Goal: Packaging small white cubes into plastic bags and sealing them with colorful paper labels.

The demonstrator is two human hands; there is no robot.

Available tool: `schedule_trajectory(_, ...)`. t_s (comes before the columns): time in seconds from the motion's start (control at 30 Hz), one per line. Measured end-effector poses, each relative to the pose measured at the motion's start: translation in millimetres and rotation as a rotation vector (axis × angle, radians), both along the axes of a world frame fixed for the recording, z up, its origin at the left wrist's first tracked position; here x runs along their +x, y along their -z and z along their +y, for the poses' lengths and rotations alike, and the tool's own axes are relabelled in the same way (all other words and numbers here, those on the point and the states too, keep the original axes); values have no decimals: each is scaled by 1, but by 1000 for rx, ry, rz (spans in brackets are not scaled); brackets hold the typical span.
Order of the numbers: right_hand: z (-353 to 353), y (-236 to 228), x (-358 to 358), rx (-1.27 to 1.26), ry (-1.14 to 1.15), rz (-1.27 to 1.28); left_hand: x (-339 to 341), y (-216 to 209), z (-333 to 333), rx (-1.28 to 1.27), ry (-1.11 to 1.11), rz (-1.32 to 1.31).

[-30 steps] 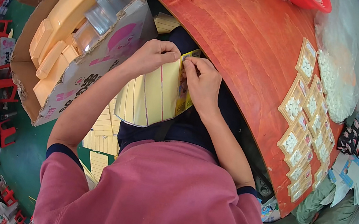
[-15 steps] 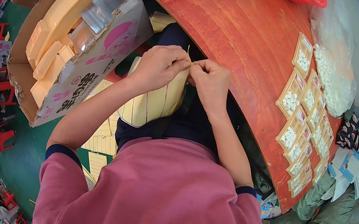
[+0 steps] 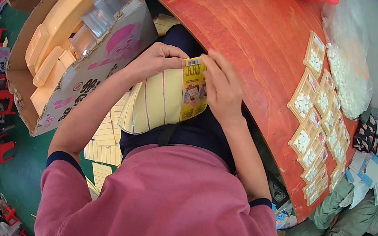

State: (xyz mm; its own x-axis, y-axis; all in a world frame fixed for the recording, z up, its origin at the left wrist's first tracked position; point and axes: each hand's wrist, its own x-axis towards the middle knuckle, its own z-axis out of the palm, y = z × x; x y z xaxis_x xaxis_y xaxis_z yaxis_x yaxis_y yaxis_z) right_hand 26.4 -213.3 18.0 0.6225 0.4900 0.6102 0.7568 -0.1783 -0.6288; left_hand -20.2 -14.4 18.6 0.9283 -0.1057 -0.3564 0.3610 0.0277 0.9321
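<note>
- Sheet (image 3: 153,104), pale yellow with thin lines running across it, hangs directly below the grip, over the dark lap; one layer or several, I can't make out.
- Left hand (image 3: 158,58): I have its thumb and fingers pinching the top edge of the sheet.
- Just right of that pinch, a bright yellow printed panel (image 3: 194,91) forms the sheet's right end.
- Right hand (image 3: 226,88): fingers point upward along the panel's right side, tips near its top corner. I can't tell whether they clasp it or only lie against it.
- Below and left of the grip I see more pale lined cards (image 3: 106,141).
- Farther left stands a cardboard box (image 3: 123,44) with a torn rim and pink print, holding light orange plastic parts (image 3: 70,8) and clear plastic containers (image 3: 98,18).
- Right of the grip, my view takes in a reddish wooden table (image 3: 259,55).
- On its far right side, small trays (image 3: 301,103) hold white pieces, with a clear bag (image 3: 345,79) of similar pieces beside them.
</note>
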Motion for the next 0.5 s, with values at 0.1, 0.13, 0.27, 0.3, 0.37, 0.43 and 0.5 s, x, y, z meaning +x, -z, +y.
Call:
schedule_trajectory(0.1, 8, 8, 15, -142, -9, -240, 2, 4, -3, -58, 9, -25)
schedule_trajectory(0.13, 7, 11, 17, -143, -7, -241, 3, 4, -3, -59, 11, -26)
schedule_trajectory(0.27, -6, 12, 16, -96, -112, -302, 10, 21, 7, 184, 21, -68)
schedule_trajectory(0.3, -16, 10, 13, -94, -145, -276, 13, 29, 9, 400, 21, -149)
schedule_trajectory(0.37, -40, -1, -1, -136, -259, -262, 13, 30, 12, 925, -6, -418)
schedule_trajectory(0.43, -81, -13, -15, -150, -301, -115, 20, 29, 5, 1169, -35, -568)
schedule_trajectory(0.5, -123, -30, -32, 4, -199, 236, 26, 34, -1, 1381, 46, -706)
